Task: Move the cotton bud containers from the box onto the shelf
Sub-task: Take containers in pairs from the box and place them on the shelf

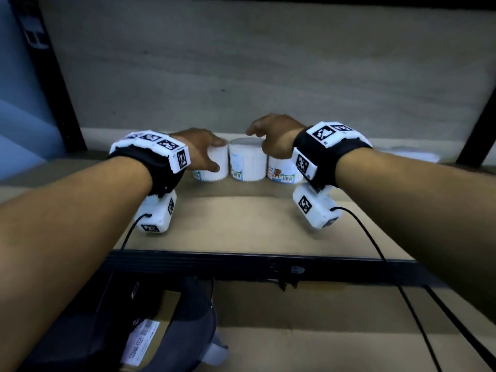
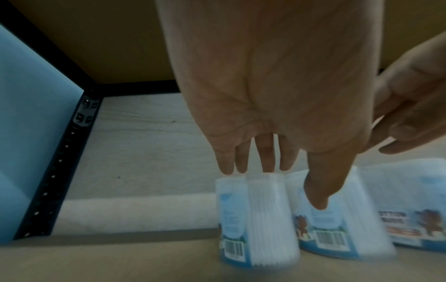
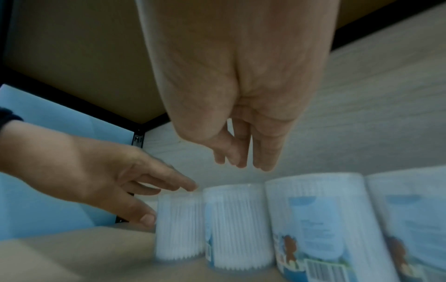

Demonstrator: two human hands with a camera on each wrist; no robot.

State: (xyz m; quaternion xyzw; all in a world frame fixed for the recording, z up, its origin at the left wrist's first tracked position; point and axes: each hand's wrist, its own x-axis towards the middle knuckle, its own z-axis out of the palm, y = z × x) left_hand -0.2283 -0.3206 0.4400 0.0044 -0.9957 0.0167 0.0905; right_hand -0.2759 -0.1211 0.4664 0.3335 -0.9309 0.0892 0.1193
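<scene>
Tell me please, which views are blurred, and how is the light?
Head view: dim and bluish, bent at the edges; the left hand and right hand are soft. Left wrist view: the containers smear, their labels unreadable. Right wrist view: the same smear, and the shelf frame tilts from wide-angle distortion.

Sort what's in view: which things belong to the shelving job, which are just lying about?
Job: left container, middle container, right container, shelf, left hand touching the left container, right hand above the row, cardboard below, probably the box.
Lying about: dark fabric item below the shelf; trailing cable.
</scene>
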